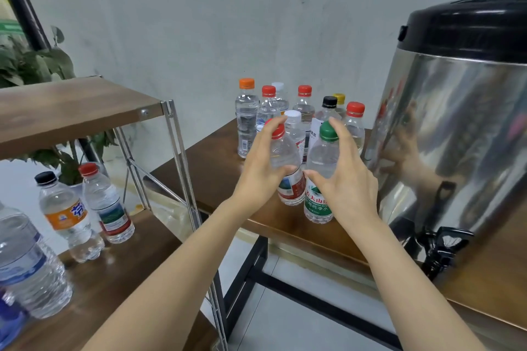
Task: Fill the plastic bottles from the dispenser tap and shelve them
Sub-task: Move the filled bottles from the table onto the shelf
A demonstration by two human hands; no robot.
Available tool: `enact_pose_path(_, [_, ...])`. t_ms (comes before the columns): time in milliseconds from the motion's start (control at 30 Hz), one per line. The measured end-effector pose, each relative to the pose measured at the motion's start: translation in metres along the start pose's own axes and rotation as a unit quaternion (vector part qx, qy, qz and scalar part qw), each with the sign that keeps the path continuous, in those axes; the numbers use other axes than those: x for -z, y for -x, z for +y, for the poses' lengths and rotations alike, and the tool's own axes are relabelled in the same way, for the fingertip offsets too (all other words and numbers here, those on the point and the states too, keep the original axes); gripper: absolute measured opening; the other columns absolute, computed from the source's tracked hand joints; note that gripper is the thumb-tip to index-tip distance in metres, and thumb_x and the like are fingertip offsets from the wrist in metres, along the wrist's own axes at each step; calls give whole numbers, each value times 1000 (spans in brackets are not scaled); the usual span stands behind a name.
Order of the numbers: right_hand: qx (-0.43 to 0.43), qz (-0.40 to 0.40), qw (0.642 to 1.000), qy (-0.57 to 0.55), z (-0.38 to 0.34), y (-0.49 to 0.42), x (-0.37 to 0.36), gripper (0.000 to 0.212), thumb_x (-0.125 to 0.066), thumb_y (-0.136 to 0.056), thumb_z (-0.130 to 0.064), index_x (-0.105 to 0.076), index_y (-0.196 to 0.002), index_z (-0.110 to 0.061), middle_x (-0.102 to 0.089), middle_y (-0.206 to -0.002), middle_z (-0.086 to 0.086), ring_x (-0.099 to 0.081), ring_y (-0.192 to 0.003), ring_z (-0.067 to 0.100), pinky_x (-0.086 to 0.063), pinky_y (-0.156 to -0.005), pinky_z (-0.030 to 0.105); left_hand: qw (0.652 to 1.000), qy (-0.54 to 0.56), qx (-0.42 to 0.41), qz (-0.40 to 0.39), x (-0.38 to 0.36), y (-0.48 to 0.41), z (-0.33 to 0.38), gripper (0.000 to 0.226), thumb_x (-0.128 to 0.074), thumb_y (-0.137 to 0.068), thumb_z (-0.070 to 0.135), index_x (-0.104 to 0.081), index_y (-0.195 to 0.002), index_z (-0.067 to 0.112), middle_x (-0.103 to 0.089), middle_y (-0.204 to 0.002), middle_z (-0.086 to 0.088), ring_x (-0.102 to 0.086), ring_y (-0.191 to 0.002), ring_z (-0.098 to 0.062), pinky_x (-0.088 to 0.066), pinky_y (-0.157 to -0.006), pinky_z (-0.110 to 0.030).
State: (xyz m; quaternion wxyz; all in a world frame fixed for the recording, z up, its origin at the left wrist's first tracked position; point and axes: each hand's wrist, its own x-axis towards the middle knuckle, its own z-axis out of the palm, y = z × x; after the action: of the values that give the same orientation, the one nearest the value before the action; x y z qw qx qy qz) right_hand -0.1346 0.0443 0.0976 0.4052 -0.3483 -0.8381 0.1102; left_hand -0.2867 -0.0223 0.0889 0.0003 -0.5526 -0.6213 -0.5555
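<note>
We record both hands over the wooden table (216, 162), each on one bottle. The left hand (261, 168) grips the red-capped bottle (285, 151), thumb curled across its front and fingers round its far side up to the cap; the bottle tilts, cap toward 11 o'clock. The right hand (350, 182) grips the green-capped bottle (319, 205), just beside the first at its 3 o'clock and upright on the table. At 12 o'clock from the hands stands a cluster of capped bottles (246, 111). The steel dispenser (462, 128) is at 3 o'clock, its black tap (436, 251) over the table edge. At 8 o'clock, the rack's lower shelf (114, 279) carries an orange-labelled bottle (68, 214) and others
</note>
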Motion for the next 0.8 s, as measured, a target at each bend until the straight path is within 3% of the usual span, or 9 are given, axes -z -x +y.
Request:
enact_pose_path(100, [0, -12, 1000, -25, -11, 9, 0, 97, -81, -78, -39, -14, -149, -43, -39, -152, -13, -64, -109, 23, -51, -82, 39, 1000, -17, 17, 10, 28, 21, 9, 93, -83, -76, 4, -33, -144, 44, -42, -150, 12, -41, -137, -8, -40, -113, -35])
enact_pose_path(267, [32, -52, 995, -84, -46, 30, -5, 98, -82, -77, -37, -14, -147, -45, -42, -150, -13, -59, -116, 17, -49, -80, 33, 996, -80, 37, 16, 78, 60, 24, 96, -82, -77, 5, -29, -139, 55, -44, -146, 14, -44, -132, -4, -43, -106, -31])
enact_pose_path(367, [54, -80, 988, -118, -73, 47, -8, 101, -84, -74, -37, -14, -146, -48, -43, -149, -13, -55, -122, 16, -51, -89, 35, 985, -169, 36, 23, 108, 90, 30, 102, -85, -75, 11, -23, -136, 64, -44, -147, 15, -45, -131, -6, -47, -103, -34])
enact_pose_path(500, [64, -144, 971, -179, -114, 71, -18, 101, -86, -72, -32, -15, -140, -54, -44, -146, -17, -52, -125, 10, -49, -98, 38, 967, -242, 54, 47, 143, 133, 28, 105, -88, -72, 16, -22, -143, 55, -51, -144, 6, -54, -124, -14, -53, -95, -36])
enact_pose_path(600, [85, -193, 956, -201, -141, 88, -36, 100, -86, -71, -34, -16, -139, -55, -47, -143, -19, -56, -120, 9, -51, -93, 35, 952, -283, 82, 85, 165, 166, 20, 104, -89, -72, 21, -21, -144, 52, -54, -141, 4, -57, -119, -15, -54, -87, -33])
enact_pose_path(733, [119, -239, 939, -219, -172, 107, -72, 100, -85, -72, -35, -14, -140, -54, -46, -144, -18, -56, -120, 10, -47, -86, 24, 931, -312, 150, 118, 195, 198, -1, 99, -86, -75, 23, -22, -144, 53, -53, -141, 5, -57, -118, -18, -57, -85, -41])
enact_pose_path(800, [129, -256, 933, -219, -185, 111, -93, 101, -84, -73, -35, -11, -141, -53, -46, -146, -16, -57, -120, 12, -52, -89, 32, 918, -327, 183, 132, 206, 207, -13, 96, -85, -77, 24, -24, -146, 50, -51, -142, 4, -57, -119, -21, -56, -86, -42])
